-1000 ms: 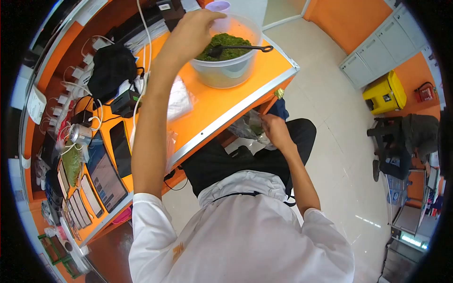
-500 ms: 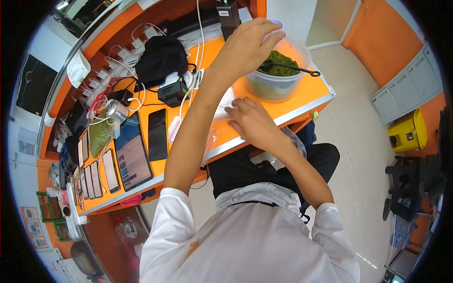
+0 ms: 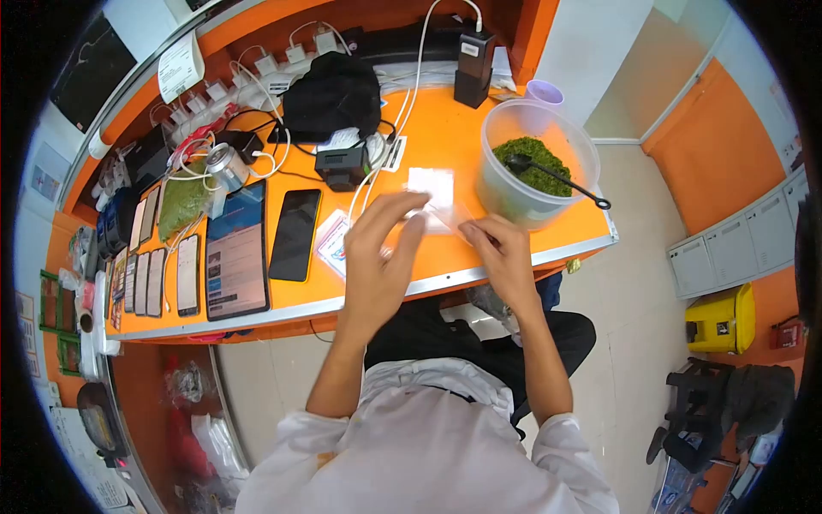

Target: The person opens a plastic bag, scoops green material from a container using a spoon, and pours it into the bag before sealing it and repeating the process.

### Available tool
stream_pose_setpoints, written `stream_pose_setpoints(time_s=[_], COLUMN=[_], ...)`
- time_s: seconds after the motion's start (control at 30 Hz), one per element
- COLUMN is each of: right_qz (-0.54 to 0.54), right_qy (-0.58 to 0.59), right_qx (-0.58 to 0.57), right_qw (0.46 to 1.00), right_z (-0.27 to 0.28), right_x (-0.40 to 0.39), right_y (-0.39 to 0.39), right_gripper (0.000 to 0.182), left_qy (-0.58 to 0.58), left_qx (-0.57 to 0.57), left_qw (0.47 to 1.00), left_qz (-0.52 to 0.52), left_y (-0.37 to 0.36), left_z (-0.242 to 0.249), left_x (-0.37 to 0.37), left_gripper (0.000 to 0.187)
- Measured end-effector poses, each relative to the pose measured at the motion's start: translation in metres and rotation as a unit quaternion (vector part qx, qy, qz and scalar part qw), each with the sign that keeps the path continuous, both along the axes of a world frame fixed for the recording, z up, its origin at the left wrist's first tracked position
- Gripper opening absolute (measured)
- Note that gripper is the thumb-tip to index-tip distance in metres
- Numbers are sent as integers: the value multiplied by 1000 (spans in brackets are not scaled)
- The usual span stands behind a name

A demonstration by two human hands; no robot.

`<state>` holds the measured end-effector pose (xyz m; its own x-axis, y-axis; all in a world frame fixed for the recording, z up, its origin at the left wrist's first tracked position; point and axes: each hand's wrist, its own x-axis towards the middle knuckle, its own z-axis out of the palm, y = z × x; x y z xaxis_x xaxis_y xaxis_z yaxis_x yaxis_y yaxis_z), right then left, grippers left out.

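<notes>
A clear plastic bag [image 3: 443,221] lies at the front of the orange table, between my hands. My right hand [image 3: 505,261] pinches its right edge between thumb and fingers. At the bag's left side is my left hand [image 3: 381,257], its curved fingers apart from the thumb; no firm hold shows. Just behind the bag is a flat white square [image 3: 431,183]. To the right stands a translucent tub [image 3: 522,204] with finely shredded green leaf [image 3: 535,156] inside. A black spoon [image 3: 556,176] rests in the tub, its handle over the rim. Behind the tub sits a small purple cup [image 3: 545,92].
Left of my hands lie a black phone [image 3: 295,236], a tablet [image 3: 238,257] and several smaller phones [image 3: 188,274]. A can [image 3: 226,165], a green-filled bag [image 3: 184,206], a black cloth [image 3: 332,96] and loose cables stand behind. The table's metal edge [image 3: 449,277] runs along the front.
My left hand has come back from the purple cup beside the tub to the left of the plastic bag. My right hand has shifted right and now pinches the bag's edge. The view has turned.
</notes>
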<state>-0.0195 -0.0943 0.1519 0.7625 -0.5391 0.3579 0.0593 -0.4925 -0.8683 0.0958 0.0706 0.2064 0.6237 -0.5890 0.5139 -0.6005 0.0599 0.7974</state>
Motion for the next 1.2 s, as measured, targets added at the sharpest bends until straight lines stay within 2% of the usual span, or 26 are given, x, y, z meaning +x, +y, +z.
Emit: stream_pose_setpoints(time_s=[0.03,0.07,0.1,0.13,0.17,0.2,0.27,0.3,0.37,0.4,0.43,0.5,0.53,0.63,0.77,0.8,0.83,0.87,0.9,0.93,0.97,1.03,1.1,1.2], right_qz=[-24,-34,-41,-16,8,5,-9,-20,-82,-113,-122,-101,-116,-97,-145,-237,-322,-394,-396,-351,-304,-161,-123,-143], right_qy=[-10,-41,-37,-84,-131,-147,-163,-158,-166,-170,-171,-236,-231,-241,-211,-119,-23,54,53,69,86,84,101,118], right_qx=[38,149,140,276,406,408,429,424,414,412,410,456,449,470,450,329,197,68,74,9,-56,11,29,51], right_qw=[999,987,989,957,905,901,888,892,891,888,888,852,855,844,855,906,926,915,914,934,947,983,987,981], right_z=[2,3,3,2,2,-2,-8,-10,-16,-18,-20,-26,-33,-41,-53,-52,-51,-51,-49,-45,-42,-32,-32,-41], right_x=[-11,-22,-37,-53,-68,-81,-102,-113,-129,-137,-144,-157,-163,-173,-172,-168,-164,-163,-164,-165,-167,-163,-152,-150], right_y=[2,10,13,14,16,18,23,23,25,24,25,25,25,29,30,31,32,33,37,40,44,55,64,69], right_gripper=[18,19,19,17,16,15,13,13,15,15,15,14,14,15,16,18,21,25,25,26,26,30,30,28], left_qy=[53,57,129,202,211,311,470,477,649,665,666,665,676,704,703,678,651,650,589,522,522,486,477,438], left_qx=[-28,-37,-27,-15,-21,-18,11,9,0,12,16,61,46,34,39,37,36,44,60,75,80,68,76,95], left_qw=[998,997,991,979,977,943,836,829,670,641,636,627,607,577,597,631,664,664,729,788,788,815,816,832], left_qz=[27,21,10,-4,-14,-114,-284,-293,-359,-383,-389,-402,-416,-413,-384,-376,-367,-365,-343,-319,-317,-308,-317,-327], left_y=[4,7,10,9,6,2,-10,-17,-27,-30,-32,-35,-36,-38,-35,-34,-32,-29,-27,-25,-24,-20,-21,-22], left_z=[-18,-29,-39,-47,-53,-59,-73,-80,-91,-96,-103,-114,-115,-131,-137,-137,-138,-141,-143,-145,-145,-143,-144,-140], left_x=[-7,-19,-33,-45,-57,-69,-81,-86,-94,-98,-103,-113,-115,-119,-114,-112,-109,-108,-107,-107,-109,-113,-115,-113], left_gripper=[25,25,29,32,32,36,42,42,41,36,36,32,24,18,11,9,8,8,7,6,6,5,6,7])
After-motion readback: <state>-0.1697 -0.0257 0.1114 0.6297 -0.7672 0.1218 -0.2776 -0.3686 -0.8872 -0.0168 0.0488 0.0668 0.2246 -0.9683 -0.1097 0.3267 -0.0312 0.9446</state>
